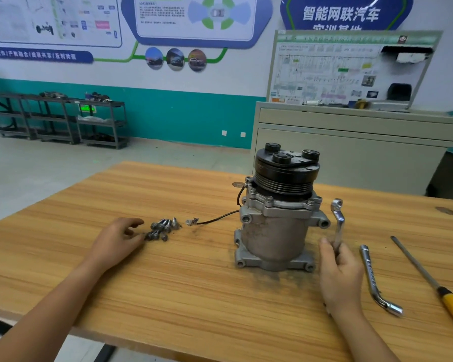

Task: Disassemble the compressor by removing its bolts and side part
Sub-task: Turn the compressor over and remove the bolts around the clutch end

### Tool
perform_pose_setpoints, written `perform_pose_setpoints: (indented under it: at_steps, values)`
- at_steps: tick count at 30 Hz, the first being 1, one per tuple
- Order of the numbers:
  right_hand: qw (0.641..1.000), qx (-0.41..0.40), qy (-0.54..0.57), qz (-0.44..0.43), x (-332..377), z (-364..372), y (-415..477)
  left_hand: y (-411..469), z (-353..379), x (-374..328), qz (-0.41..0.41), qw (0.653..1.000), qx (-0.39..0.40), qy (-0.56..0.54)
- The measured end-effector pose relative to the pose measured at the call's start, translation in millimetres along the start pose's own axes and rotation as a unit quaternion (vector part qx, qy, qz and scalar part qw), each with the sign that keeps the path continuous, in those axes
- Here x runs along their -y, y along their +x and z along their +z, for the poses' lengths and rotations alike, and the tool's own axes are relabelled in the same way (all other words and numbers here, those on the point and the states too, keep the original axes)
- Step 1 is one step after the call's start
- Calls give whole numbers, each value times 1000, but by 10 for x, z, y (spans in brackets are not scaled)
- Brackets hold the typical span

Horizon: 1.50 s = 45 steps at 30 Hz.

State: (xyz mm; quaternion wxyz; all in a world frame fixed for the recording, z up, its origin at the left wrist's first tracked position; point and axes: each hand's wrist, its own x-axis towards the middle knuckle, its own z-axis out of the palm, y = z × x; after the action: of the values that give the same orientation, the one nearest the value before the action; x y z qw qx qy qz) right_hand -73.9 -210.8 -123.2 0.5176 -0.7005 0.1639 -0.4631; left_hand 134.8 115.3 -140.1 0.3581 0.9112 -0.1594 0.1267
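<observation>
Compressor (277, 220) stood pulley-up near the desk's (168, 283) far edge, right of middle: cast metal, judged heavy, rigid and greasy, best held round its body. Right hand (338, 273) gripped an offset ring spanner (338, 220) beside it. Left hand (118, 239), loosely curled and apparently empty, rested by the loose bolts (162, 228).

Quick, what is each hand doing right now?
Left hand: open, fingertips at the pile of bolts, holding nothing.
Right hand: closed around the ring spanner.
</observation>
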Motion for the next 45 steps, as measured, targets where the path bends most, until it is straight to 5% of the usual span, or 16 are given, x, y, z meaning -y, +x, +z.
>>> perform_pose_setpoints:
  at_steps: [8,17,27,30,36,45]
  values:
    - [999,13,-32,15,15,5,-2,-187,281,-1070,111,972,-22,-208]
    - [993,27,-112,-26,12,-4,-55,78,583,-1845,171,917,238,-272]
    - [986,49,-145,-61,90,-42,-138,-49,666,-1715,122,868,192,-441]
    - [977,61,-185,-84,251,-178,-120,-122,717,-1723,107,881,153,-434]
    - [925,124,-345,-102,635,-423,83,-173,825,-1759,88,908,66,-405]
    - [772,206,-594,-94,1081,-546,306,-214,828,-1787,86,924,10,-373]
